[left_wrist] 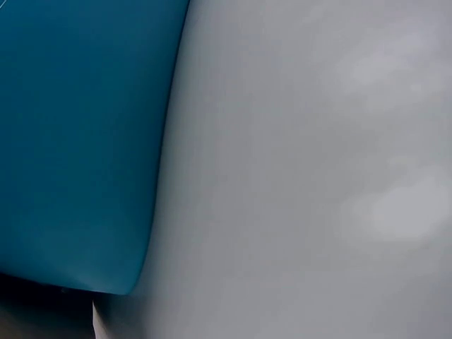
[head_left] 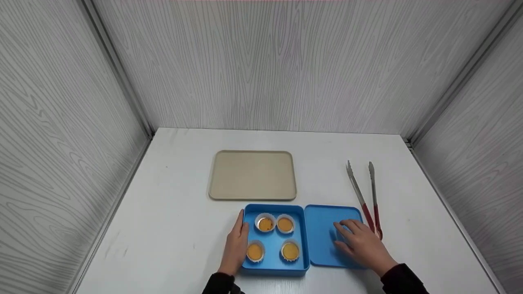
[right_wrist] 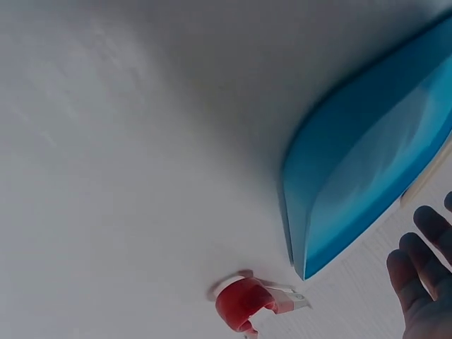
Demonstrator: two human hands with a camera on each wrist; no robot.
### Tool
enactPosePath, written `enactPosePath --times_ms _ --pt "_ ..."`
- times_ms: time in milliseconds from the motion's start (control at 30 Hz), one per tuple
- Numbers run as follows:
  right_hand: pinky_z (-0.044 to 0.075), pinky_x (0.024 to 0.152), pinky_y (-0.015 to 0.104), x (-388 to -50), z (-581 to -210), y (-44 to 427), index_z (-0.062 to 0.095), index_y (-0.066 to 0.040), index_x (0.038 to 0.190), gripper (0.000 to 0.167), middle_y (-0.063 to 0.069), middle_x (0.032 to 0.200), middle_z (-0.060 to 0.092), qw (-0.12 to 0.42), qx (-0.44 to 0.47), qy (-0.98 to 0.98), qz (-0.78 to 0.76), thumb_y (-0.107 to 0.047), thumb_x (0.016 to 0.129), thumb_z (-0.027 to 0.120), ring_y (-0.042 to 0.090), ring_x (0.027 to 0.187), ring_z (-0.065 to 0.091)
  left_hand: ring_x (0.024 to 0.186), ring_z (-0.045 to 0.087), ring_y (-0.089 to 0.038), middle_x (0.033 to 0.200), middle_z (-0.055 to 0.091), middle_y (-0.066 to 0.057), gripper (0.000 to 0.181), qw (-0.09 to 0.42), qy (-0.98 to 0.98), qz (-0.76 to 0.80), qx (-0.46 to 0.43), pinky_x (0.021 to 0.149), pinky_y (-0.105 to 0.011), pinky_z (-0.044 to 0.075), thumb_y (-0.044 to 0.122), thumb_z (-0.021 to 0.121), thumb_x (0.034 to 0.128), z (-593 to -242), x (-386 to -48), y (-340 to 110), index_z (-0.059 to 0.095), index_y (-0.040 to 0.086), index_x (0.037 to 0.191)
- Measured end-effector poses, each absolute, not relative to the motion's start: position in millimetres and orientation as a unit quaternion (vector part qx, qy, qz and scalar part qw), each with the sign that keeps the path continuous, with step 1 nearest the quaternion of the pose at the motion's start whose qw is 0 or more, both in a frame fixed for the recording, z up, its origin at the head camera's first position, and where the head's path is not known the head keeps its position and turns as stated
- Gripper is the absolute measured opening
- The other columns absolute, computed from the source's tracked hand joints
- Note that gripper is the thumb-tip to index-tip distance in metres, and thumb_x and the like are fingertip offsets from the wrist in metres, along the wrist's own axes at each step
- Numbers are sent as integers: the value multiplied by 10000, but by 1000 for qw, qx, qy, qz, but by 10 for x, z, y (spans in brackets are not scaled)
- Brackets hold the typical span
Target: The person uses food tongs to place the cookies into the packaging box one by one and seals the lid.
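An open blue box [head_left: 273, 265] stands at the table's front, holding several small yellow-topped cakes [head_left: 290, 250] in white fluted cups. My left hand [head_left: 235, 249] rests along its left side, fingers extended and thumb at the rim. The box's wall [left_wrist: 78, 141] fills the left of the left wrist view, where those fingers are hidden. Right of the box lies a blue lid [head_left: 322, 228], rim upward. Over its right part is my right hand [head_left: 361, 245], fingers spread and slightly bent, nothing held. The right wrist view shows these fingers [right_wrist: 424, 265] apart from the lid's edge.
Behind the box lies a beige tray [head_left: 253, 175]. Metal tongs with red handles [head_left: 376, 216] lie spread beyond the right hand, their handle end close to it. Grey wood-patterned panels [head_left: 278, 65] enclose the white table [head_left: 171, 228] at the back and both sides.
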State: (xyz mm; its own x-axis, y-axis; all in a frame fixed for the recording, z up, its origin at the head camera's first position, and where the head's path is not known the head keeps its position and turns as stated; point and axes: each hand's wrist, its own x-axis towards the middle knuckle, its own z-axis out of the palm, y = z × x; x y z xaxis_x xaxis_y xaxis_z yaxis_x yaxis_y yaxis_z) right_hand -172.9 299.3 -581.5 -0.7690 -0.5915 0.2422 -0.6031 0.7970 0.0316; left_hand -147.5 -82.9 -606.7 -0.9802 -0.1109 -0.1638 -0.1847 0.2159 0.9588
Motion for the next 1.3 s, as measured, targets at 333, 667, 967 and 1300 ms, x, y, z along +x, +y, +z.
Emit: enactPosePath --times_ms 333,667,967,1300 --pt "582 969 417 -1646 -5824 2970 636 -189 1406 549 -14 1280 641 18 363 -930 50 -481 944 700 187 1171 596 1559 206 -299 1684 254 -104 561 27 776 623 -95 1261 -516 204 274 358 1124 -6061 -1469 -828 220 103 1640" --pt "594 827 309 -1627 -5930 2955 711 -187 1235 331 -67 1086 614 -1 387 -920 64 -348 947 735 107 969 555 1559 205 -303 1684 255 -106 560 27 777 622 -93 1262 -519 199 273 356 1124 -6080 -1475 -831 219 109 1641" --pt "581 774 258 -1634 -5984 2963 685 -217 1100 186 -107 999 614 23 413 -905 98 -237 930 757 55 895 544 1564 189 -296 1690 240 -96 571 32 774 624 -98 1264 -516 193 287 361 1122 -6075 -1482 -826 211 104 1642" --pt "550 758 245 -1538 -5934 2899 677 -239 1102 179 -137 962 577 -44 399 -909 112 -386 1004 653 40 864 500 1565 186 -298 1690 240 -96 568 35 772 626 -102 1262 -520 194 286 359 1124 -6080 -1491 -827 210 108 1643"
